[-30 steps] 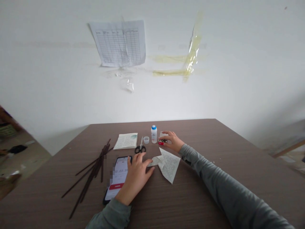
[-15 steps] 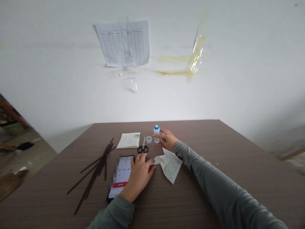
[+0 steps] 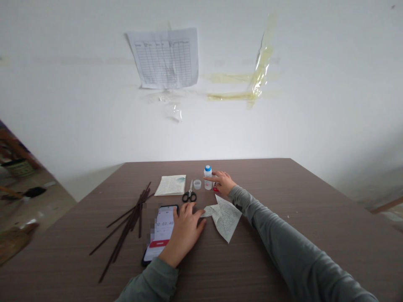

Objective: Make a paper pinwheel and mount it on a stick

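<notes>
My right hand reaches to the far middle of the table, fingers stretched out beside a white bottle with a blue cap. Under that hand a small red thing shows in part; its kind is hidden. My left hand rests open, partly over a phone with a timer on its screen. Its fingertips lie just short of black-handled scissors and close to a folded, printed paper piece. A small clear round cup stands between scissors and bottle.
Several thin dark brown sticks lie in a loose bundle on the left of the brown table. A stack of square printed paper lies behind the scissors. The white wall rises behind the table's far edge.
More of the red thing shows under my right hand, which has barely moved. My left hand stays in place. The whole view shifts very slightly.
</notes>
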A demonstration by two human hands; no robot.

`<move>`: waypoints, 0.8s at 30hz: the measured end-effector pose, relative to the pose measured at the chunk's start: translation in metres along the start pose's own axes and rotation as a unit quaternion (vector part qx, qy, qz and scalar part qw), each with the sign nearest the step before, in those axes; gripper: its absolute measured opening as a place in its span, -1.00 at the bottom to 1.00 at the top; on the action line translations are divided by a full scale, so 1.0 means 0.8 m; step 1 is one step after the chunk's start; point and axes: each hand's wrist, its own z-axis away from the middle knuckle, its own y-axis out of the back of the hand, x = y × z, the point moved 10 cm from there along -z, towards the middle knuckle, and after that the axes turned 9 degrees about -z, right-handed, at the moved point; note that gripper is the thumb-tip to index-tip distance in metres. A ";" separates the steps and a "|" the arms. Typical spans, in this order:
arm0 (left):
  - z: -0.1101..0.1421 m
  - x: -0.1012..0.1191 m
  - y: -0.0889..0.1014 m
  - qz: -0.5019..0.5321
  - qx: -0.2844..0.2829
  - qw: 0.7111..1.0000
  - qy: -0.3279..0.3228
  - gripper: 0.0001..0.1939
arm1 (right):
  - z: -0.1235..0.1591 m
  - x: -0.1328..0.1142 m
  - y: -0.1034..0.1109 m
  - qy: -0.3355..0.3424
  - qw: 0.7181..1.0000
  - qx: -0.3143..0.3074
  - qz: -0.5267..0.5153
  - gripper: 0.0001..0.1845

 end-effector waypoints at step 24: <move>-0.006 -0.002 -0.015 0.006 0.066 0.998 -0.017 -0.67 | 0.139 0.077 0.061 0.034 0.959 0.235 -0.156 -0.24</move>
